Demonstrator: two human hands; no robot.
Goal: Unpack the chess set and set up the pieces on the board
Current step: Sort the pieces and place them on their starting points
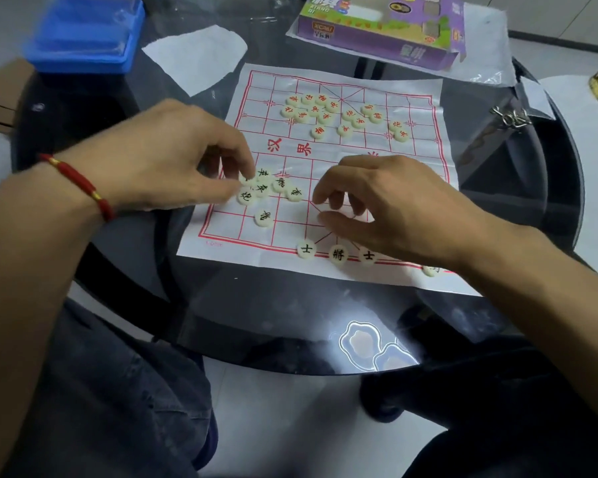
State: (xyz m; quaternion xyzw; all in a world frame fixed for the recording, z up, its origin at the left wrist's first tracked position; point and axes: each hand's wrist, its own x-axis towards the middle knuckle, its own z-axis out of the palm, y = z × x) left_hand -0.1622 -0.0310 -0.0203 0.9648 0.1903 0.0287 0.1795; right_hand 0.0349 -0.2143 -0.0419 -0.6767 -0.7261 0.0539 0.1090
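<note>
A person seated at a dark glass table looks down on a paper xiangqi board at the centre. At twelve o'clock on the board lies a loose heap of red-lettered pieces, not yet sorted. At nine o'clock sits a small cluster of black-lettered pieces; the left hand reaches into it, thumb and fingertips pinching one disc at the cluster's edge. The right hand hovers at three o'clock with fingers loosely curled; whether it holds a piece I cannot tell. At six o'clock, three placed black pieces stand in a row on the near edge line. The purple game box rests at one o'clock, a blue tray at ten. To place well, lift one disc cleanly, read its character, and set it squarely on a line crossing beside the row without nudging neighbours.
</note>
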